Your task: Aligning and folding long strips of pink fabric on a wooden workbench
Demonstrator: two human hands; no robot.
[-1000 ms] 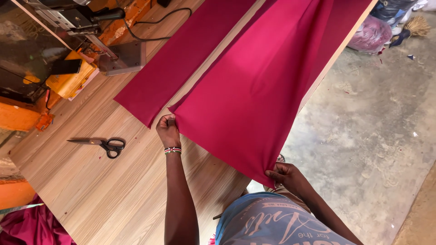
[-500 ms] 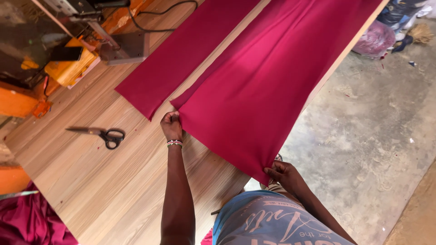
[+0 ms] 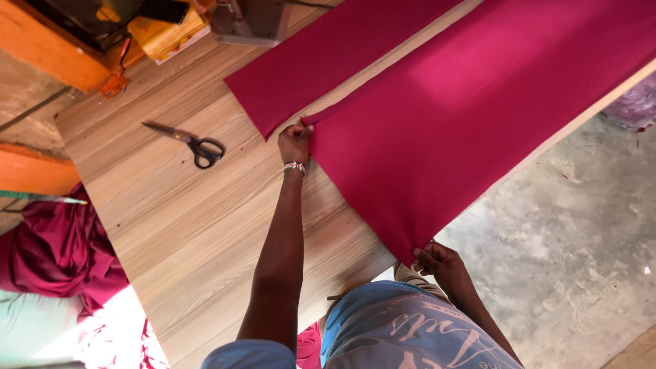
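**Both hands pinch one short edge of the wide cloth**

I see the wide magenta cloth [image 3: 471, 123] flat on the bench [image 3: 184, 232], its long axis running away up-right from me. Left hand [image 3: 295, 142] is clamped on the far corner, near the narrow strip [image 3: 328, 61]; right hand [image 3: 437, 261] is pinched on the near corner, at the bench edge — closer to my body. The held edge spans between them (taut, slanting). Scissors [image 3: 195, 143] lie just left of the left hand, apart from it.

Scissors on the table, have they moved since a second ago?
No. The scissors lie at the same spot on the wooden table, just left of the narrow red strip; only the camera shifted.
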